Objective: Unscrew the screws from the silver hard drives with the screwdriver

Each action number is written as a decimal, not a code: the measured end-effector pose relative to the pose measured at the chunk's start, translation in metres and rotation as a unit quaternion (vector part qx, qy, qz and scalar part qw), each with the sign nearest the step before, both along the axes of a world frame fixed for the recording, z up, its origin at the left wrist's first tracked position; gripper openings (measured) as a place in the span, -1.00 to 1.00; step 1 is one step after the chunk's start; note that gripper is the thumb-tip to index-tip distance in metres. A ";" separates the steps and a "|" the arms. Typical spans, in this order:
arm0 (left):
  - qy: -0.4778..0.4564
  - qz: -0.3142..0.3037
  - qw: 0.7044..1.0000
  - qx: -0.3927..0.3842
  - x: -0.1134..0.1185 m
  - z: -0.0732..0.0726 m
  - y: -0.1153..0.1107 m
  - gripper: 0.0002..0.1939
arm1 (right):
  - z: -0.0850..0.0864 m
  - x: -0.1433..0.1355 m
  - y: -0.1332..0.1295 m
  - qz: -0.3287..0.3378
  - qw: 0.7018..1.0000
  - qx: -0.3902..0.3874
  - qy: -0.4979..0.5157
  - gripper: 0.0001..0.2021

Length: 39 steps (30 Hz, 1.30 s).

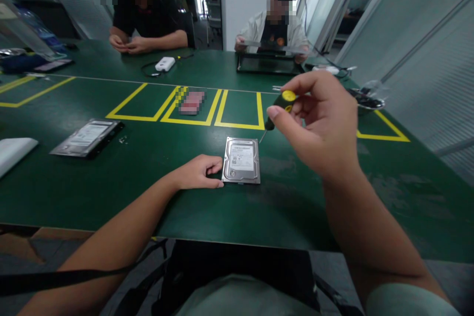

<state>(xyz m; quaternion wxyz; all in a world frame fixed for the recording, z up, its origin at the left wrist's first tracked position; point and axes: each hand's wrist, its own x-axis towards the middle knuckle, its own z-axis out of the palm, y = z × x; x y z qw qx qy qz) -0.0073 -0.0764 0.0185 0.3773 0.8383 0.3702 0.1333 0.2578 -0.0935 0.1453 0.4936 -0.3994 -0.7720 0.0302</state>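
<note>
A silver hard drive (241,160) lies flat on the green table (111,182) in front of me, label side up. My left hand (198,173) rests on the table against the drive's left edge, thumb and fingers touching it. My right hand (320,123) is raised above and to the right of the drive, fingers closed on a black screwdriver with a yellow cap (280,106). Its thin shaft points down toward the drive's far right corner.
A second hard drive (88,137) lies at the left with small screws (123,139) beside it. A white object (13,153) sits at the left edge. Yellow tape boxes (192,108) mark the table. Two people sit across; a white device (165,63) and a dark tray (268,63) lie near them.
</note>
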 end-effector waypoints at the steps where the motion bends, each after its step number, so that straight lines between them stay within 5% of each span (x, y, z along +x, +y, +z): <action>1: -0.001 -0.001 1.000 0.000 0.000 0.000 0.000 -0.58 | 0.001 0.004 0.000 -0.018 1.000 0.008 -0.002 -0.81; 13: -0.006 -0.004 1.000 -0.004 -0.001 -0.001 -0.001 -0.60 | 0.000 0.033 -0.001 -0.148 0.977 0.040 -0.150 -0.78; 19: -0.007 -0.006 1.000 -0.007 -0.001 0.000 -0.001 -0.58 | -0.034 0.046 -0.004 -0.215 0.963 -0.002 -0.162 -0.68; 32: 0.005 0.000 1.000 -0.015 -0.001 0.001 -0.002 -0.55 | -0.099 0.049 0.007 -0.196 0.956 0.046 -0.212 -0.78; 39: 0.005 0.000 1.000 -0.002 -0.001 0.000 -0.001 -0.55 | -0.106 0.043 0.005 -0.238 0.926 -0.094 -0.276 -0.81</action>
